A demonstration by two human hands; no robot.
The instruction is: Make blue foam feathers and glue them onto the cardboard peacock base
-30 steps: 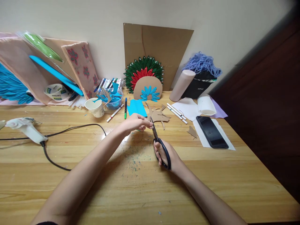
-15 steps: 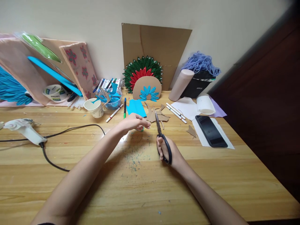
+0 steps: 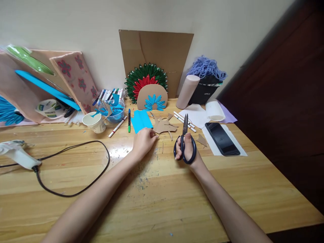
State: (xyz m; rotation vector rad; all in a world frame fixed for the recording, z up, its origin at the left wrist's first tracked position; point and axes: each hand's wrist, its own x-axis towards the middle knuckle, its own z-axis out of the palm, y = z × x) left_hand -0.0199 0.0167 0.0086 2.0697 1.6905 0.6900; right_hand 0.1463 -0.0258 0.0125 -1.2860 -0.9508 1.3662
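My right hand (image 3: 187, 148) holds black-handled scissors (image 3: 185, 125), fingers in the loops. The blades point away from me and are slightly apart. My left hand (image 3: 144, 143) rests low over the table with its fingers curled together at the near edge of the brown cardboard scraps (image 3: 165, 125). What its fingertips grip, if anything, is hidden. Just beyond that hand lies a blue sheet (image 3: 141, 120). Behind it stands a rounded cardboard piece (image 3: 141, 96) with blue petals (image 3: 155, 102), in front of a green and red petal fan (image 3: 145, 81).
A white cup (image 3: 94, 123), a tub of blue scraps (image 3: 115, 114) and a glue gun (image 3: 19, 155) with a looped cord are on the left. Markers (image 3: 186, 122), a phone (image 3: 222, 138) and a paper roll (image 3: 215, 110) lie right. A large cardboard sheet (image 3: 157, 50) leans on the wall.
My left hand has turned over and come down beside the scraps, its fingers drawn in. My right hand has moved right with the scissors, now turned flatter to view. The view has shifted.
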